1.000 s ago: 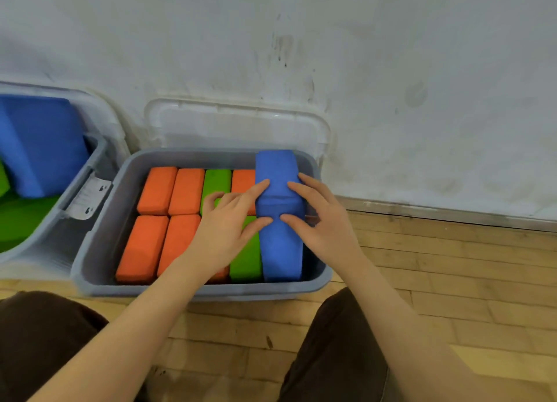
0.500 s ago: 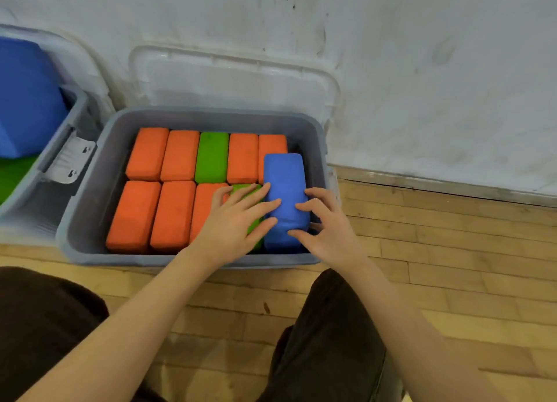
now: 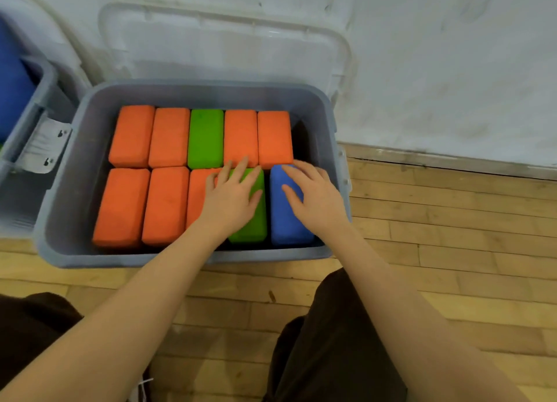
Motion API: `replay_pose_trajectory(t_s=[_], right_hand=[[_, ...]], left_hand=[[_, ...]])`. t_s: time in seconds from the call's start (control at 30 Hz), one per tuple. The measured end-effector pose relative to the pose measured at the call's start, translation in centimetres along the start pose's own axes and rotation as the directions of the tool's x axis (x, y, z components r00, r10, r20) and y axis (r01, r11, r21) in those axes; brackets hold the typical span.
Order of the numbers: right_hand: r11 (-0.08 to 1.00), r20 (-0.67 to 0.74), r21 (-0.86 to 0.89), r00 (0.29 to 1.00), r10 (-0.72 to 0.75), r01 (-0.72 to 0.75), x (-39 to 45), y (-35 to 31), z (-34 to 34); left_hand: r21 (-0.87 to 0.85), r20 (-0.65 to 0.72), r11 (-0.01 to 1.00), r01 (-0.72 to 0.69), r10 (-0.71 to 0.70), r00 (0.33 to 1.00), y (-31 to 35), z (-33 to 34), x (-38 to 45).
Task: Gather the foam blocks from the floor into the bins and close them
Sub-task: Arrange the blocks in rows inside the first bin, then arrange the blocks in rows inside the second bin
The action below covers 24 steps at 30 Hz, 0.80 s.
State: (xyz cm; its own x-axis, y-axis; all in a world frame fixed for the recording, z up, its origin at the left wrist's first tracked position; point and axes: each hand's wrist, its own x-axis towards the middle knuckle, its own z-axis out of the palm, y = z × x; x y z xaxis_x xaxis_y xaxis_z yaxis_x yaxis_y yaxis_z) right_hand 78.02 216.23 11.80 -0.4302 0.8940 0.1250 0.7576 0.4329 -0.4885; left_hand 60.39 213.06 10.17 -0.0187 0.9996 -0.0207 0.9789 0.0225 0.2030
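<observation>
The rectangular blue foam block (image 3: 286, 217) lies flat in the grey plastic bin (image 3: 187, 255), at the near row's right end (beside a green foam block (image 3: 253, 220)). The right hand (image 3: 316, 199) rests flat-fingered on it; the left hand (image 3: 232, 196) lies spread across its neighbours.

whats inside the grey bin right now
The grey bin holds ten foam blocks in two rows: seven orange, two green, one blue block at near right. Anything beneath them is covered.
</observation>
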Motion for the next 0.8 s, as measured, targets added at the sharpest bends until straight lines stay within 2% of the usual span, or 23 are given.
replay_pose_trajectory(t_s=[0.13, 0.23, 0.43, 0.8], right_hand=[[0.994, 0.031, -0.100, 0.999, 0.044, -0.041, 3.5, 0.2, 1.9], [0.992, 0.079, -0.121, 0.996, 0.040, -0.030, 4.9, 0.9, 3.3], [0.983, 0.095, -0.181, 0.995, -0.006, 0.024, 5.2, 0.9, 5.8], [0.971, 0.045, -0.218, 0.993, 0.108, -0.096, 5.7, 1.9, 7.4]], left_hand=[[0.023, 0.014, 0.997, 0.075, -0.076, 0.997, -0.3, 0.7, 2.2], [0.047, 0.079, 0.995, 0.093, -0.097, 0.992, -1.1, 2.0, 3.8], [0.127, 0.075, 0.988, -0.085, 0.076, 0.994, -3.5, 3.8, 3.5], [0.169, 0.028, 0.963, -0.210, 0.208, 0.978, -3.8, 4.5, 4.5]])
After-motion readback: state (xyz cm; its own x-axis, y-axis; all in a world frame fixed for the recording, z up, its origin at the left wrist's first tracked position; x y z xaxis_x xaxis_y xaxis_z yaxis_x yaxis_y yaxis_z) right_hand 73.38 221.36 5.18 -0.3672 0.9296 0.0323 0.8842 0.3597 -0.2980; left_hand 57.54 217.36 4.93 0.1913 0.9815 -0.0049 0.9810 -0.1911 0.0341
